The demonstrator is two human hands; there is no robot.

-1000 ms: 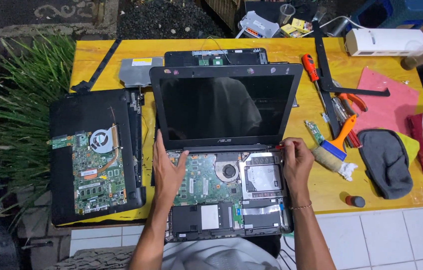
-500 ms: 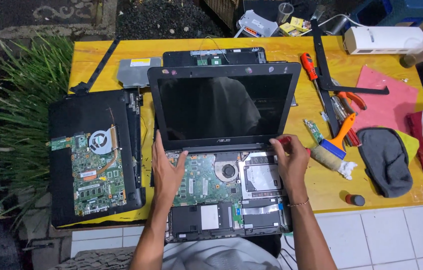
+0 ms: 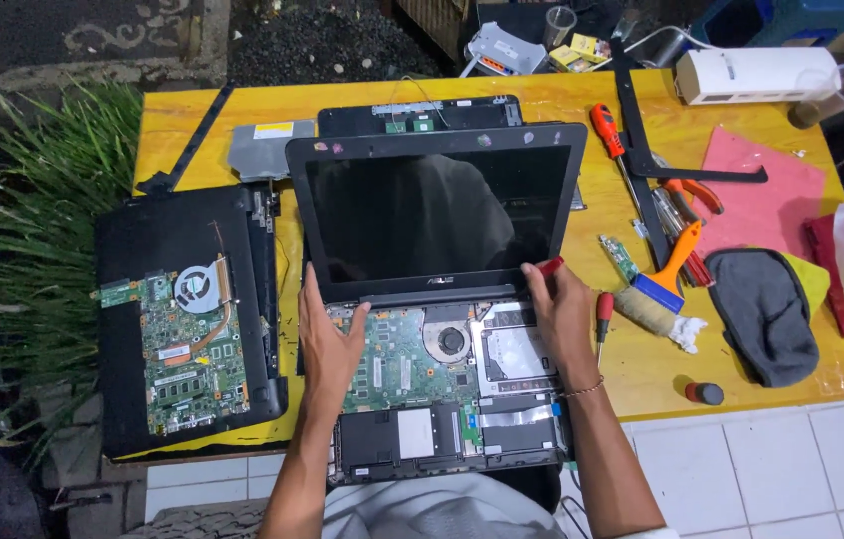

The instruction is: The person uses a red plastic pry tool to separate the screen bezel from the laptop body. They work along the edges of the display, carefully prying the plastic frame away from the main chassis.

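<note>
An open black laptop (image 3: 432, 215) stands on the yellow table (image 3: 641, 369) with its dark screen upright. Its keyboard cover is off, so the green motherboard (image 3: 392, 359) and fan (image 3: 450, 339) lie bare. My left hand (image 3: 327, 344) rests flat on the left side of the bare base, just below the left hinge, with its fingers spread. My right hand (image 3: 560, 314) is at the right hinge, closed on a small red-handled tool (image 3: 549, 266) that touches the screen's lower right corner.
A second opened laptop base (image 3: 193, 339) with board and fan lies at the left. Right of my hand lie a red screwdriver (image 3: 603, 311), a brush (image 3: 656, 299), pliers (image 3: 691, 195), a grey cloth (image 3: 761, 309) and a pink sheet (image 3: 761, 190). Plants (image 3: 33, 230) border the table's left side.
My right hand with the red tool has edged up and left toward the right hinge. My left hand has stayed on the base.
</note>
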